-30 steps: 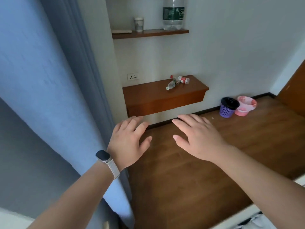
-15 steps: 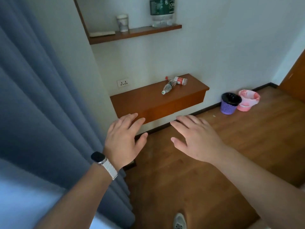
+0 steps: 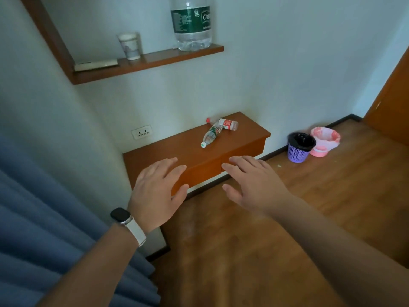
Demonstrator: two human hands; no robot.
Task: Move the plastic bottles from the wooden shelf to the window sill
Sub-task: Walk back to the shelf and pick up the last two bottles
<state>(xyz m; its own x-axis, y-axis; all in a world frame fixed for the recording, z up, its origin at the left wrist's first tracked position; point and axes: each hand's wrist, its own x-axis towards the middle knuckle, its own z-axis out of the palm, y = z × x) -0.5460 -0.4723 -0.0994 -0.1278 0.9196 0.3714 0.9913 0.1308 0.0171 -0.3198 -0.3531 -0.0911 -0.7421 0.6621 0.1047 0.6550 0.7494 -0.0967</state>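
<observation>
Your left hand (image 3: 157, 191) and right hand (image 3: 254, 185) hover apart, fingers straight, holding nothing, near the lower shelf (image 3: 177, 149). Two small bottles lie on it, touching: green bottle (image 3: 211, 134), red bottle (image 3: 228, 124). One big bottle (image 3: 191, 23) and one cup (image 3: 130, 46) stand on the upper shelf (image 3: 155, 60)
</observation>
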